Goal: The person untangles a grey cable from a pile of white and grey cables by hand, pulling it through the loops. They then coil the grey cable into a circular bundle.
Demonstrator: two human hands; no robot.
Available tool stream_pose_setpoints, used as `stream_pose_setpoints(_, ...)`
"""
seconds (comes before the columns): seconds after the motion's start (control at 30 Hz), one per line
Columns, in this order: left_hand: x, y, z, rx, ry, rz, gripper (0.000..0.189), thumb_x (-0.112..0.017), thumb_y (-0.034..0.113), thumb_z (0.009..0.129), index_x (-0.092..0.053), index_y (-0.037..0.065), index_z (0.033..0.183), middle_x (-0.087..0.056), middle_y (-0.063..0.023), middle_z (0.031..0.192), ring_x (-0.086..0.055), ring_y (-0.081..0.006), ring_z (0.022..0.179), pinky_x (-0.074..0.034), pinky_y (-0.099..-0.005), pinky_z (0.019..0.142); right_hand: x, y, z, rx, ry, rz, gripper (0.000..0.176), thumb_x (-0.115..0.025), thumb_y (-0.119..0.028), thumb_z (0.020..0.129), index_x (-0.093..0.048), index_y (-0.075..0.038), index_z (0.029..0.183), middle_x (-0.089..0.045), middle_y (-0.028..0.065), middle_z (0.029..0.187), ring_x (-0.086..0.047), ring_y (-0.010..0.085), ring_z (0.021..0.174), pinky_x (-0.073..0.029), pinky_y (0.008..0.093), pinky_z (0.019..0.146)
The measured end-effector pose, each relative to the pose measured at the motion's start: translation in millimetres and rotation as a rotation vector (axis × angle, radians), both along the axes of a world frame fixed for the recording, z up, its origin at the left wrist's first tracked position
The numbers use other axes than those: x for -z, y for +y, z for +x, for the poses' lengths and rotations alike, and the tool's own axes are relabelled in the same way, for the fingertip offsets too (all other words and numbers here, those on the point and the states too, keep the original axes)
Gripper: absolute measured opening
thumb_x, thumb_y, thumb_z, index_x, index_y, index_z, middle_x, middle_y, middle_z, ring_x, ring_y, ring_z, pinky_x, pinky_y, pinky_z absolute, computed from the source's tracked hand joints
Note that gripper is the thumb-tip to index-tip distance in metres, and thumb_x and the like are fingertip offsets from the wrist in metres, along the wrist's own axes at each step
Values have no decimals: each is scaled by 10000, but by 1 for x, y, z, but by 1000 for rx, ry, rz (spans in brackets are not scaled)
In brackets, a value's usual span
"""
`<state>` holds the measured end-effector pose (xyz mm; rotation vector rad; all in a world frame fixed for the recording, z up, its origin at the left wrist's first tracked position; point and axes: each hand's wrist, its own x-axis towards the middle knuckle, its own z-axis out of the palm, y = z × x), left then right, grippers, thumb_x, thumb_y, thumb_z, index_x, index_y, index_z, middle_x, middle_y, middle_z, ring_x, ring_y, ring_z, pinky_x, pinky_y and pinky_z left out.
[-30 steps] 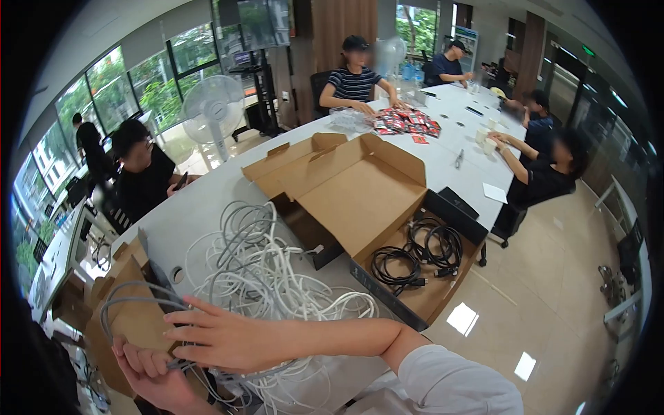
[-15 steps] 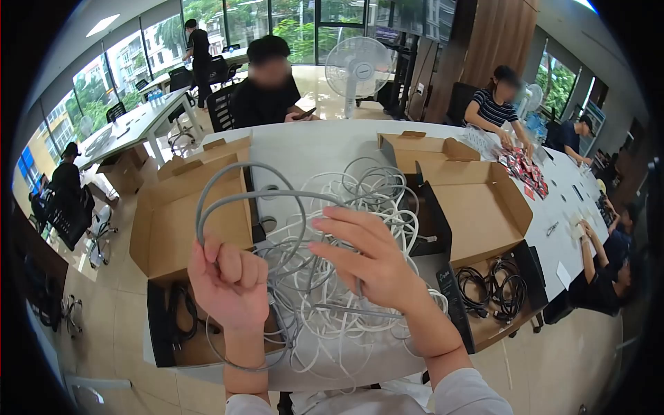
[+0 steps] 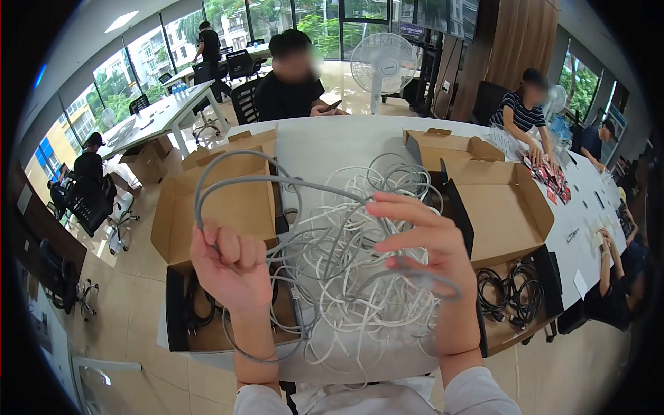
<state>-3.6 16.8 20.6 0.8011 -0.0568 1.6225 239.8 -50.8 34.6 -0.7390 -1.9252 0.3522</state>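
Note:
A loop of grey cable is pinched in my left hand, above the left open box. My right hand is raised over the right side of the cable pile, its fingers spread, with the grey cable passing at its fingertips and a blurred cable end by the palm. Below and between both hands lies a tangled heap of white and grey cables on the white table.
Open cardboard boxes stand left and right; black coiled cables lie in the right one. Across the table a person holds a phone. Another person handles red packets. A white fan stands behind.
My right hand has moved right, away from my left hand, and the grey cable between them spans wider. The view has turned slightly, so the surroundings sit farther right.

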Motion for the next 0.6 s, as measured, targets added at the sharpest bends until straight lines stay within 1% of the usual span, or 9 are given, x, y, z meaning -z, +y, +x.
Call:
stream_pose_setpoints(0.07, -1, 4, -7, -4, -13, 14, 230, -313, 263, 998, -326, 141, 803, -162, 38, 501, -105, -71, 394, -107, -262, 388, -1, 1, 5, -95, 116, -31, 444, -702, 72, 604, -690, -110, 1009, -549, 117, 1276, -494, 321, 1202, -405, 430, 977)
stream_pose_setpoints(0.1, -1, 4, -8, -5, -10, 14, 231, -313, 262, 998, -323, 142, 801, -160, 39, 500, -104, -71, 393, -106, -262, 387, -2, 2, 4, -67, 106, -13, 424, -687, 85, 594, -698, -102, 974, -568, 124, 1245, -530, 312, 1152, -428, 441, 947)
stream_pose_setpoints(0.2, 0, 3, -5, 7, 8, 26, 232, -312, 260, 997, -315, 144, 795, -155, 41, 496, -101, -70, 390, -102, -261, 384, 5, 6, -12, 39, 129, -60, 293, -635, 43, 668, -703, -77, 926, -626, 157, 1122, -572, 313, 1070, -463, 375, 836)
stream_pose_setpoints(0.27, 1, 3, -3, 35, 38, 48, 236, -310, 262, 997, -312, 146, 792, -152, 43, 493, -99, -70, 390, -101, -260, 384, 17, 19, -11, 222, -141, 127, 299, -640, 17, 662, -696, -81, 938, -638, 131, 1076, -591, 287, 1005, -467, 354, 799)
stream_pose_setpoints(0.3, 2, 4, -2, 35, 64, 26, 247, -316, 289, 992, -318, 150, 788, -156, 45, 494, -101, -73, 399, -108, -261, 393, 21, 24, -10, 313, -278, 219, 303, -642, 4, 659, -692, -84, 944, -644, 118, 1052, -600, 274, 972, -469, 344, 780)
stream_pose_setpoints(0.37, 4, 3, -2, 35, 116, -24, 275, -328, 343, 982, -332, 156, 780, -164, 48, 494, -105, -81, 415, -121, -264, 412, 21, 27, -11, 426, -398, 316, 338, -662, -62, 634, -677, -141, 963, -628, 50, 997, -595, 222, 908, -469, 321, 766)
stream_pose_setpoints(0.4, 4, 2, -1, 35, 127, -39, 279, -326, 346, 982, -329, 156, 778, -165, 49, 495, -105, -80, 415, -122, -264, 414, 21, 28, -12, 482, -460, 369, 358, -672, -95, 622, -670, -169, 972, -621, 16, 969, -592, 196, 876, -469, 309, 760)
stream_pose_setpoints(0.5, 3, 1, 3, 28, 148, -65, 271, -319, 333, 985, -321, 157, 778, -163, 52, 496, -101, -78, 414, -120, -259, 412, 25, 31, -15, 548, -448, 505, 350, -679, -86, 607, -670, -171, 947, -593, -4, 860, -576, 169, 788, -456, 294, 718)
stream_pose_setpoints(0.6, 3, 0, 5, 32, 157, -57, 247, -316, 296, 989, -317, 161, 783, -160, 56, 498, -97, -72, 410, -114, -252, 403, 28, 32, -14, 556, -469, 531, 325, -680, -80, 609, -670, -166, 923, -572, -14, 797, -558, 165, 736, -446, 294, 700)
